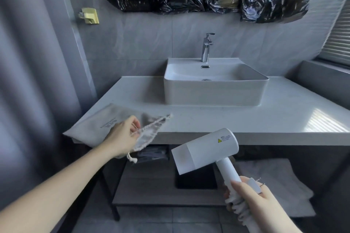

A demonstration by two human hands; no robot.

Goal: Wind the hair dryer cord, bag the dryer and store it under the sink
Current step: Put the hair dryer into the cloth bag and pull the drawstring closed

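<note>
Dryer (205,149) in right hand (251,194)

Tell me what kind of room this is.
Most likely a bathroom: a white countertop basin with a chrome faucet, grey tiled wall, and a hair dryer held by the right hand.

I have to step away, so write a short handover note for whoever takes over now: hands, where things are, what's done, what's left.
Left hand: pinches the drawstring bag by its mouth at the countertop edge.
Right hand: grips the hair dryer handle, with the wound cord bunched in the same grip.
Done: cord wound.
Left: open the bag, slide the dryer in, pull it closed, store it on the shelf under the sink.
</note>
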